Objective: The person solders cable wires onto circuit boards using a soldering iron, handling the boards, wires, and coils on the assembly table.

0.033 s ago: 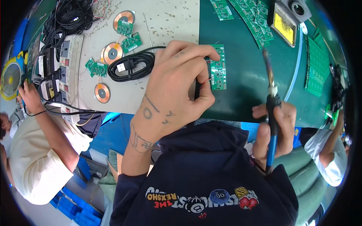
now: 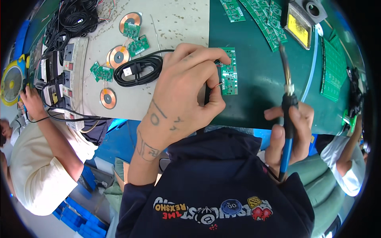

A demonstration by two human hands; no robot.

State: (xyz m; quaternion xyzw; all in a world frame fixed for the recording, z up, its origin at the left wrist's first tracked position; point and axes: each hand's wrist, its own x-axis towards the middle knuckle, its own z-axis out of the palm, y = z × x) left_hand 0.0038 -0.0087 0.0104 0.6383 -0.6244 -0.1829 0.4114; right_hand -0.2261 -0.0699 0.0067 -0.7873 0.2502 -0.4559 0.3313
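My left hand (image 2: 182, 91) bends over a small green circuit board (image 2: 229, 81). Its thumb and fingers close on a black cable (image 2: 207, 93), and fine wire ends reach the board's left edge. The palm side is hidden, so the exact grip does not show. Beside that hand lies a coiled black cable (image 2: 143, 71) with a white-tipped plug. My right hand (image 2: 297, 133) grips a soldering iron (image 2: 287, 127) with a blue and black handle, its tip pointing up and away from the board.
Copper coils (image 2: 119, 56) with small green boards lie on the pale mat. A power strip (image 2: 71, 75) and a cable heap (image 2: 75, 20) stand left. Board panels (image 2: 262, 23) and a soldering stand with yellow sponge (image 2: 298, 31) are far right. Co-workers sit on both sides.
The soldering iron and my right hand have shifted slightly to the right, the tip a little farther away. My left hand stays nearly still.
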